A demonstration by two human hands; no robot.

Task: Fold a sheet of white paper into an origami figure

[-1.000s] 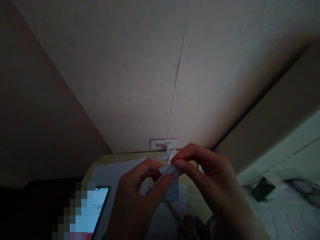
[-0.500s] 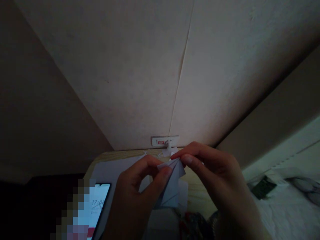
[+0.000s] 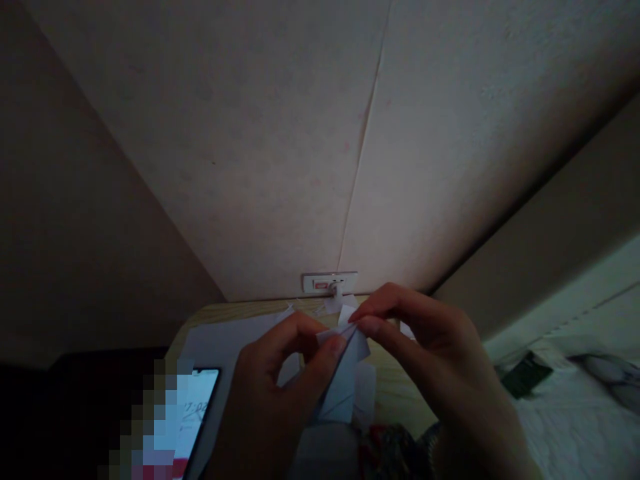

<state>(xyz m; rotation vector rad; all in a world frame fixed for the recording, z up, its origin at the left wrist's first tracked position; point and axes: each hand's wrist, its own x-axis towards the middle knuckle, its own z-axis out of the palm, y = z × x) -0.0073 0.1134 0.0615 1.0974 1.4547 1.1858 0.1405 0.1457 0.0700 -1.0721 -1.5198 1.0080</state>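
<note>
A folded piece of white paper (image 3: 341, 393) with creases and pointed flaps is held up between both hands over the small wooden table (image 3: 395, 390). My left hand (image 3: 285, 373) pinches its upper left flap between thumb and fingers. At the top point of the paper, the thumb and index finger of my right hand (image 3: 425, 340) are closed on a fold. Part of the paper is hidden behind the left thumb and fingers.
A lit phone (image 3: 193, 407) lies at the left on a large white sheet (image 3: 225, 337). Paper scraps (image 3: 320, 308) lie near the wall. A plug sits in the wall socket (image 3: 320, 283). To the right is white quilted bedding (image 3: 575, 427) with a dark green packet (image 3: 527, 375).
My right thumb and index finger have come closer together, now pinching the paper's top point. The paper has tilted slightly. My left hand keeps nearly the same place.
</note>
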